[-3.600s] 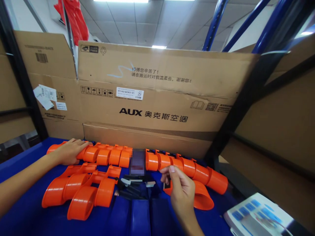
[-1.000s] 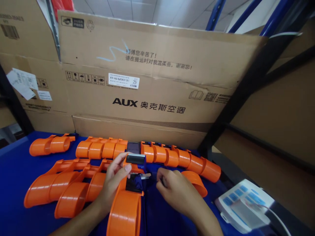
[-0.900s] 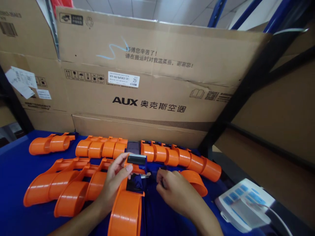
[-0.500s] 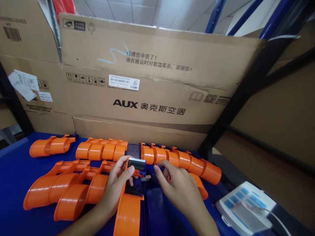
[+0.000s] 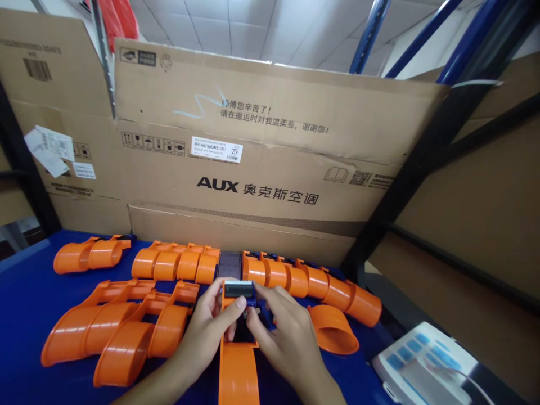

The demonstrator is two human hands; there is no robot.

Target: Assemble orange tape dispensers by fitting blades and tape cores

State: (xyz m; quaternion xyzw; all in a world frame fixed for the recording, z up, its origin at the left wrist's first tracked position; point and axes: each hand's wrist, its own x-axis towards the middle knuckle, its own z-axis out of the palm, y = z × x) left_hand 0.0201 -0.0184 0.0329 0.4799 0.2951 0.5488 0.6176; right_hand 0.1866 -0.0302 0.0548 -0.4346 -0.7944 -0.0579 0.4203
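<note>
In the head view my left hand (image 5: 211, 318) is closed on the head of an orange tape dispenser (image 5: 239, 374), its thumb lying on the black roller below the serrated blade. The dispenser's blade end is tilted up and its wide orange body hangs toward me. From the other side my right hand (image 5: 287, 320) closes on the same head, fingertips at the blue side part. A small greyish piece shows near my right thumb and fingers; its kind I cannot make out.
Several more orange dispensers (image 5: 122, 349) lie in rows on the blue table (image 5: 25, 315). A phone-like dark device (image 5: 230, 264) stands behind my hands. At right sits a white device with blue keys (image 5: 417, 360) and a cable. An AUX cardboard box (image 5: 261, 163) walls the back, beside a black frame post (image 5: 392, 185).
My right hand has moved left and now touches the dispenser head. The dispenser has shifted slightly right in the view. An orange dispenser behind my right hand shows more fully.
</note>
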